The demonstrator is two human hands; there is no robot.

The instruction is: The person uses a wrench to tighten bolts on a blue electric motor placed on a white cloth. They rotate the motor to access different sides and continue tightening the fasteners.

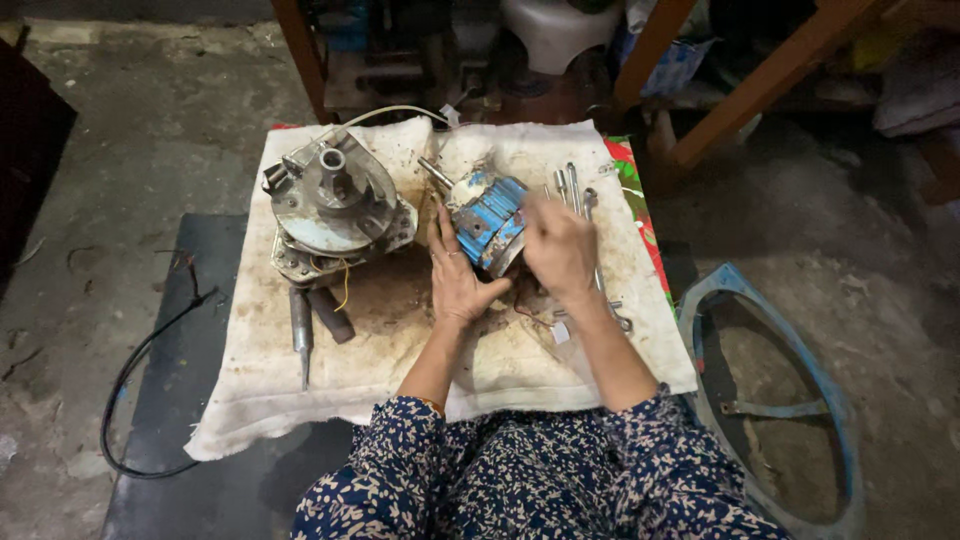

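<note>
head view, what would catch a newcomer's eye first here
Most striking is the blue motor part at the middle of the stained white cloth, gripped between the left hand and right hand. To its left sits a grey metal housing, and a blue ring frame lies on the floor at right.

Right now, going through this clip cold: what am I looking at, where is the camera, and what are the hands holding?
One camera on the person's head looks down. There is no machine, only bare hands. The left hand and right hand grip a blue motor part between them. It sits over a stained white cloth on the floor. Left of it lies a grey metal housing and a screwdriver. Slim tools lie to the right, and a blue ring frame rests off the cloth.
</note>
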